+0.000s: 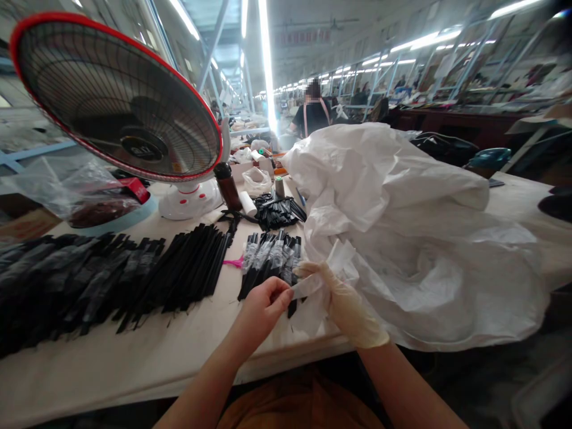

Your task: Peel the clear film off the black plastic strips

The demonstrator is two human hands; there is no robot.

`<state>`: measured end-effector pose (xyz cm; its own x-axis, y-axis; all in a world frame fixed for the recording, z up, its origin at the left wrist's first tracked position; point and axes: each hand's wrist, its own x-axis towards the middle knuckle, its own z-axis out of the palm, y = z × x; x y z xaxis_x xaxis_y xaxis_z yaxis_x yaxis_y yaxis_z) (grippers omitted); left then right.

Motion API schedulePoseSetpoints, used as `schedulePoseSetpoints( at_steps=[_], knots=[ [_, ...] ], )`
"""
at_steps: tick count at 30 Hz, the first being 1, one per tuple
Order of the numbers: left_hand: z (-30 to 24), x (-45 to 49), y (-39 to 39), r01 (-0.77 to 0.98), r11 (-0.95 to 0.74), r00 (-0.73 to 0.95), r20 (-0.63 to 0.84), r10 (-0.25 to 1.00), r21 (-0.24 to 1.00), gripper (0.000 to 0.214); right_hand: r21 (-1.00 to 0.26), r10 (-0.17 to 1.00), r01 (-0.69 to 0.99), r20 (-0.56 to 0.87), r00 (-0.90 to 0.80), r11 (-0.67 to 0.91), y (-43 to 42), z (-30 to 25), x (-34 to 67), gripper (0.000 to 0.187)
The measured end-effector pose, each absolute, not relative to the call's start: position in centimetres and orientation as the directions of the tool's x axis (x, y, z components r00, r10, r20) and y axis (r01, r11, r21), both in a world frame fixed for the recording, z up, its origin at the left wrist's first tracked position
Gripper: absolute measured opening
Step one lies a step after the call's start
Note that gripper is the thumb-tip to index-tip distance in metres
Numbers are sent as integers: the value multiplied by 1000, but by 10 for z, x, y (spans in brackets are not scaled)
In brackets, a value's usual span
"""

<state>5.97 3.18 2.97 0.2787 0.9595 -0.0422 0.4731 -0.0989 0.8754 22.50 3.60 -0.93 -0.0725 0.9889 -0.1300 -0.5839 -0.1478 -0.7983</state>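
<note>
- Both hands met just left of the bag point(402, 238), low by its near fold and right over the table point(134, 357) edge.
- The left hand point(263, 307), bare, was pinched narrow on one end of the sleeve point(306, 287). The right hand point(344, 304), gloved, was curled shut round the other end.
- So the sleeve hung between them, a thin, pale, floppy thing, touching nothing but fingers. Whether a stick was already inside it, I couldn't tell.
- First worry: that glove looked loose at the fingertips. A weak pinch there could have let the sleeve slip and drop past the table edge.
- Second: the fan point(116, 95), far left of the bag, was tilted over the work. I couldn't tell if it was running, but any draught could have flicked something that light out of the grip.
- Third: the wrapped sticks point(270, 259) lay hard against the bag's left fold. A slump of the bag, or a tug on it, might have dragged them askew.
- Fourth: the long rows point(111, 280), farther left of the bag, sat near the left forearm, and a careless sweep could have scattered them.
</note>
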Motion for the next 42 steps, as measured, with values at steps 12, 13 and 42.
schedulePoseSetpoints(
  at_steps=[12,13,42],
  knots=[
    [21,65,28,-189,415,344,-336,877,890,32,-978,997,-210,11,-75,-5,28,8,206,18],
    [21,65,28,-224,466,361,-371,856,856,33,-978,997,-206,31,-68,16,28,6,205,18],
    [-23,-63,138,968,190,-195,20,981,163,30,-894,938,-334,-339,72,-298,36,-21,201,44]
  ],
)
